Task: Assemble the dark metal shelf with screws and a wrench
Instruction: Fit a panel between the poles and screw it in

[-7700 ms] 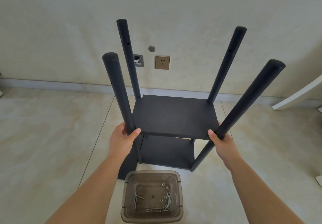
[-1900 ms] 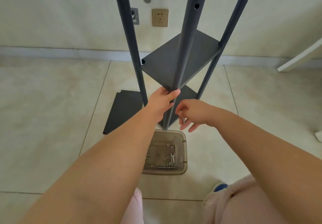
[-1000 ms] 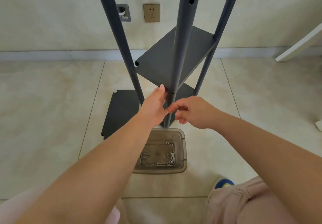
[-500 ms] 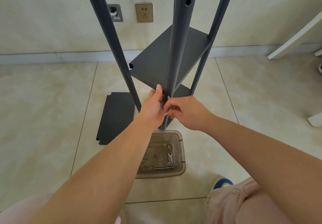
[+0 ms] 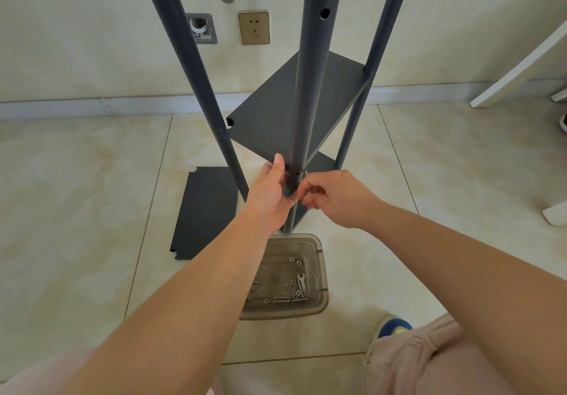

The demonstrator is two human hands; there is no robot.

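Note:
The dark metal shelf stands on the floor, its poles rising past the top of the view. Its near pole (image 5: 311,87) has a small hole (image 5: 297,172) at the corner of the middle shelf panel (image 5: 276,112). My left hand (image 5: 270,193) grips that pole at the panel's corner, thumb pointing up. My right hand (image 5: 336,198) is just right of the hole, fingers curled, pinching a small silver screw (image 5: 306,175) that is mostly hidden. A lower panel is partly hidden behind the pole and my hands.
A clear plastic tray (image 5: 321,302) on the floor below my hands holds several screws and nuts and a small wrench (image 5: 302,284). A loose dark panel (image 5: 204,210) lies flat to the left. White furniture legs (image 5: 521,63) stand at the right. The wall and a socket (image 5: 254,31) are behind.
The shelf was turned so one pole faces me. My right hand came up from near the tray to the pole's hole, then drew slightly right; my left hand stays on the pole.

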